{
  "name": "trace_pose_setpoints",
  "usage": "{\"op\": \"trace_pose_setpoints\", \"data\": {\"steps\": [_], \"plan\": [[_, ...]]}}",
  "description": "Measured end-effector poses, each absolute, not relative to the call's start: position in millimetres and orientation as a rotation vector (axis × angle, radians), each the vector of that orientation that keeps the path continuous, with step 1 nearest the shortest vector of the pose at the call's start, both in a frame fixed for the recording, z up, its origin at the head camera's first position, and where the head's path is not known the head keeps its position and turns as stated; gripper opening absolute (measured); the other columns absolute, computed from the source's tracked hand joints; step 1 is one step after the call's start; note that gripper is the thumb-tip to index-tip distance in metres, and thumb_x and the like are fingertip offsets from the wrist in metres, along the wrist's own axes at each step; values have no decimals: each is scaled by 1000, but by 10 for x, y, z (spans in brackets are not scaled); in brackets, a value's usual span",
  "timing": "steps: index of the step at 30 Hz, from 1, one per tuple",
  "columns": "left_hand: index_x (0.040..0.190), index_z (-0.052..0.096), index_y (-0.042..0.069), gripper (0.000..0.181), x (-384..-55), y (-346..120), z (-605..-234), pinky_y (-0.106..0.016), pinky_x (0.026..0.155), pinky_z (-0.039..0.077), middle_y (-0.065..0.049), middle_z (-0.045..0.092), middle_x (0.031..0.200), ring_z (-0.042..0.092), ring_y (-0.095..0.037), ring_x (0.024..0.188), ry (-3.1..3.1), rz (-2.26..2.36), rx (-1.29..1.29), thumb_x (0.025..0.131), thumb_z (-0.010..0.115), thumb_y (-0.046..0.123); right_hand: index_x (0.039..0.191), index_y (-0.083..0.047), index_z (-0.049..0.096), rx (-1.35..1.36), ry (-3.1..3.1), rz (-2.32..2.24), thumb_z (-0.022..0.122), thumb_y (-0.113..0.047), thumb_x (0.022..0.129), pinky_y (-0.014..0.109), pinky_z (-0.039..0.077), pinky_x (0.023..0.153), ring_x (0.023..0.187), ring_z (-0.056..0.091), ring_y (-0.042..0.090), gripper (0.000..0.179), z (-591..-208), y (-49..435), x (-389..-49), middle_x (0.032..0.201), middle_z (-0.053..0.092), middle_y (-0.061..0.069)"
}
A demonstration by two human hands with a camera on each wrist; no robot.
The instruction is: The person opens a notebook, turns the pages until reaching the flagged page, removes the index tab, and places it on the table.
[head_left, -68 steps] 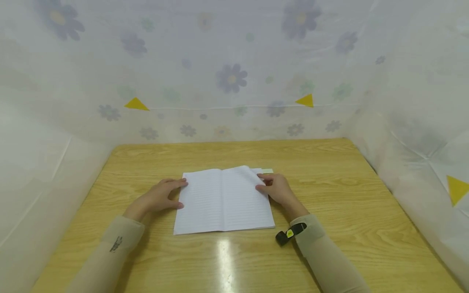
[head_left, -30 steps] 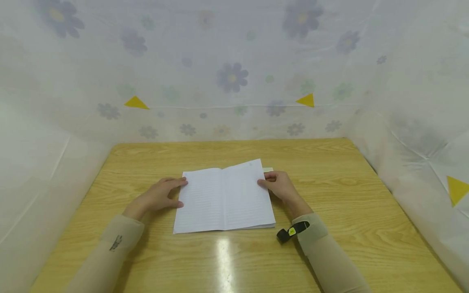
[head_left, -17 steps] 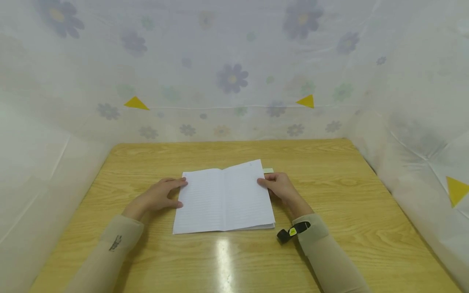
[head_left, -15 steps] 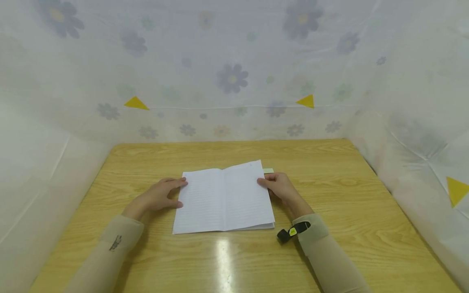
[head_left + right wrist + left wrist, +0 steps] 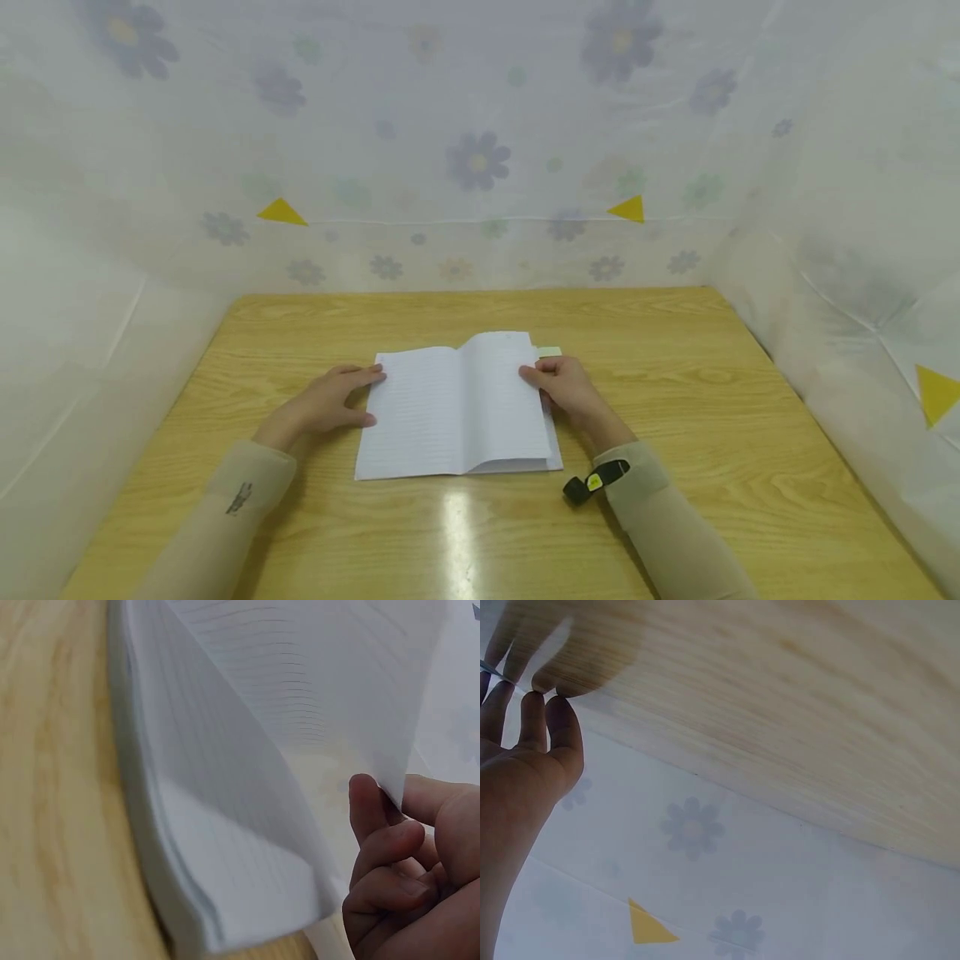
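Observation:
An exercise book (image 5: 416,412) with lined white pages lies spread on the wooden table in the head view. My right hand (image 5: 568,390) pinches the edge of a right-hand page (image 5: 502,400) between thumb and forefinger. That page bows upward off the pages beneath, and the right wrist view shows the raised sheet (image 5: 300,682) over the stack. At the left edge of the book rests my left hand (image 5: 326,404), its fingertips on the margin and its thumb apart from the fingers. In the left wrist view the left hand (image 5: 532,742) has fairly straight, spread fingers.
A pale green tab (image 5: 549,352) sticks out past the book's upper right corner. The wooden table (image 5: 337,533) is bounded by flower-printed sheeting (image 5: 480,100) with yellow triangles (image 5: 283,212) on it. A black strap (image 5: 596,482) circles the right sleeve.
My right hand has drawn the page up and slightly left, so it now curves away from the pages below. Earlier it lay flatter, its far corner raised. The left hand has kept its place.

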State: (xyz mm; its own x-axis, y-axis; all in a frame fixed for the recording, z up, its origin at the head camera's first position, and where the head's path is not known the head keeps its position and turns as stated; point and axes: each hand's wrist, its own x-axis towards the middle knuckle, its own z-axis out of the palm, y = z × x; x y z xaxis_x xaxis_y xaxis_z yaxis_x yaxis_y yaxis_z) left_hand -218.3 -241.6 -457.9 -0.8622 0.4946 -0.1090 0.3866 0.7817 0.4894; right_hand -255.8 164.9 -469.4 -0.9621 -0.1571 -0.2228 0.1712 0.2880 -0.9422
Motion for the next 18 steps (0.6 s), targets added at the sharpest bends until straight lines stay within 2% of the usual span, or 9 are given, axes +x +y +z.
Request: {"op": "trace_pose_setpoints", "data": {"steps": [4,18], "plan": [[149,43,6,75,-2171,-2402,-4570,-64,109,26,-12,35,156,28,-44,139,2742,690,693,88,75,35,82,-4,68,-15,2313,-1728,71,-26,93,24,38,49,55,45,13,25,-4705,1580,-2534,64,53,0],[148,44,5,74,-2146,-2396,-4558,-63,109,26,-13,37,155,30,-44,138,2759,696,707,88,75,34,95,-3,74,-35,2302,-1748,66,-23,97,22,39,50,57,45,12,22,-4659,1486,-2486,68,56,1]]}}
